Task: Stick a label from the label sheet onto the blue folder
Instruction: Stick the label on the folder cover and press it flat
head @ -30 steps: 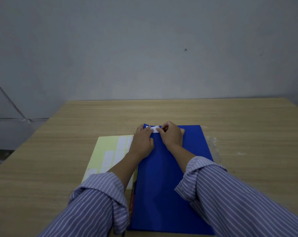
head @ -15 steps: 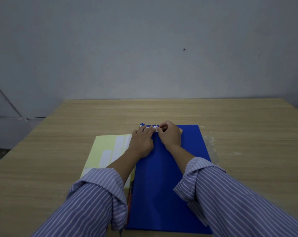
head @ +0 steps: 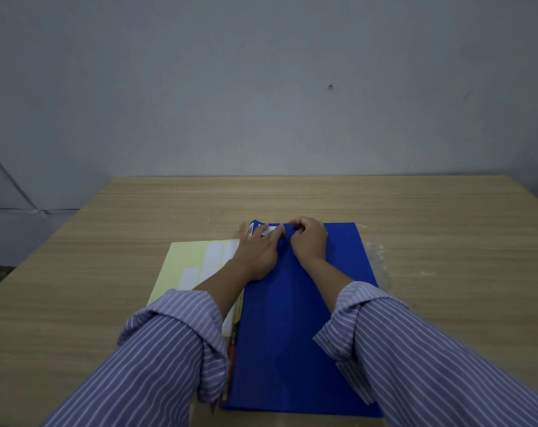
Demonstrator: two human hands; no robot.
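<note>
The blue folder (head: 295, 318) lies lengthwise on the wooden table (head: 107, 272) in front of me. A small white label (head: 270, 230) sits at the folder's far left corner. My left hand (head: 256, 254) rests flat on the folder with its fingertips pressing on the label, which they partly cover. My right hand (head: 309, 240) is just to the right of it on the folder's far edge, its fingers curled in, apart from the label. The pale yellow label sheet (head: 181, 257) with several white labels lies left of the folder, partly under my left forearm.
A crumpled clear plastic sleeve (head: 377, 257) lies along the folder's right side. Colourful papers (head: 234, 334) stick out of the folder's left edge. A grey wall stands behind the table's far edge.
The label went from being held between both hands to lying on the folder's corner. My left fingers slid onto it; my right hand let go and curled back to the right.
</note>
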